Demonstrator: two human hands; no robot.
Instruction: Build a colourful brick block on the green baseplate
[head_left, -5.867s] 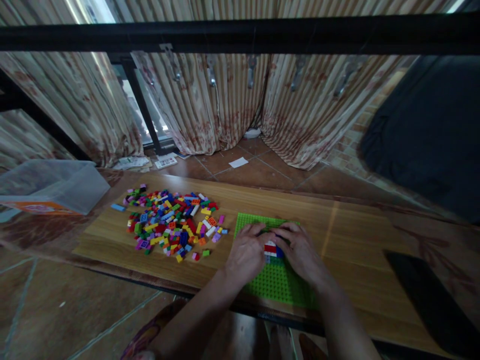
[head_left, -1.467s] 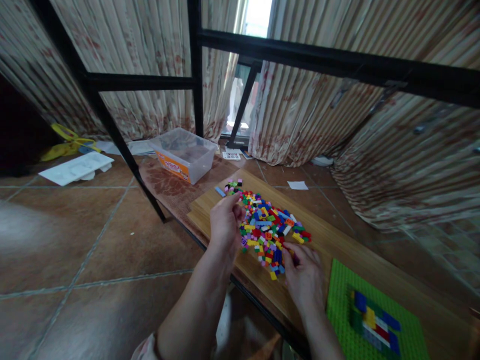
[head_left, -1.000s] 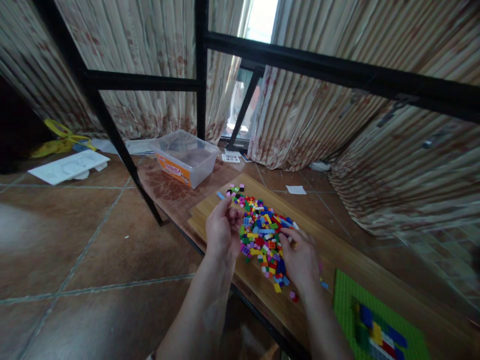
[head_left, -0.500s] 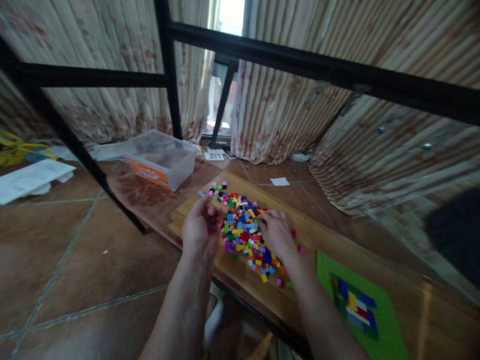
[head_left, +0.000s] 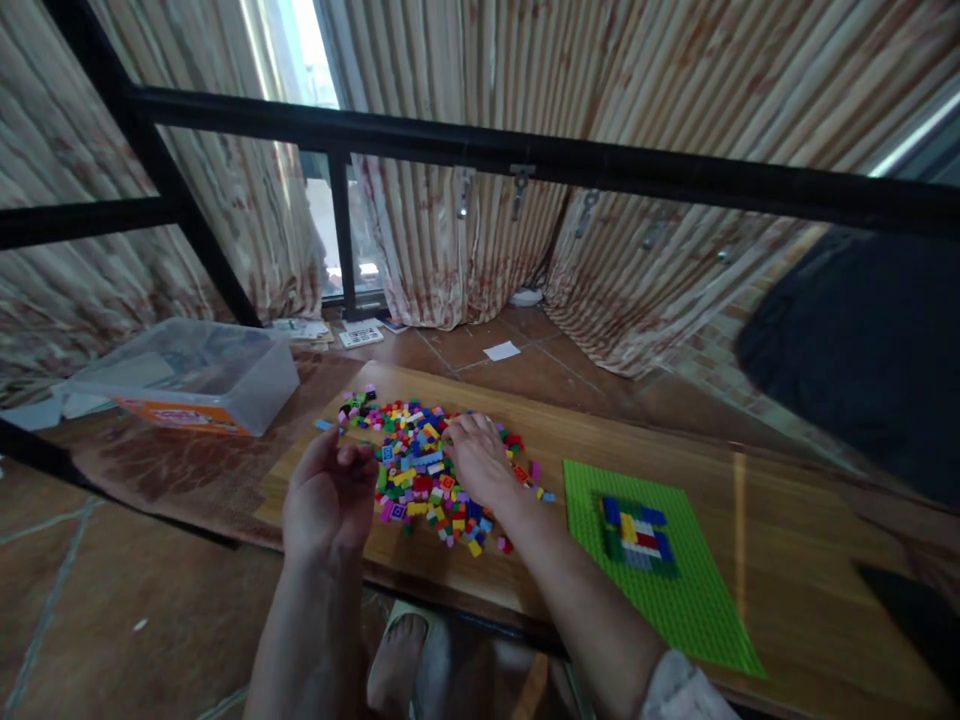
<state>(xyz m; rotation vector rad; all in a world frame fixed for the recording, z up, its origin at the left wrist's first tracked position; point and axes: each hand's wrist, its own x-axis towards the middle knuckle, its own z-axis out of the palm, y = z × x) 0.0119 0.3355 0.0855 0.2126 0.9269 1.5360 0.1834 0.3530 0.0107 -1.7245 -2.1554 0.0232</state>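
A spread pile of small multicoloured toy bricks (head_left: 420, 465) lies on the wooden tabletop. At the pile's left edge is my left hand (head_left: 330, 490), palm turned up and fingers curled in; whatever they may hold is hidden. My right hand (head_left: 480, 458) reaches down into the right part of the pile, touching bricks, its fingertips hidden among them. On the right lies a green baseplate (head_left: 705, 600). A small block of blue, yellow, white, red and grey bricks (head_left: 639, 535) sits on it, edged in dark green.
A clear plastic bin (head_left: 262, 395) with an orange label stands left of the board (head_left: 810, 560). A black metal frame bar (head_left: 420, 140) crosses above, before striped curtains (head_left: 465, 260). A dark rounded object (head_left: 855, 350) is at right. Paper (head_left: 502, 350) lies on the tiled floor.
The view has swung right, so the bin, pile and hands appear further left and the whole baseplate shows. My right hand stays in the pile, my left hand curled beside it.
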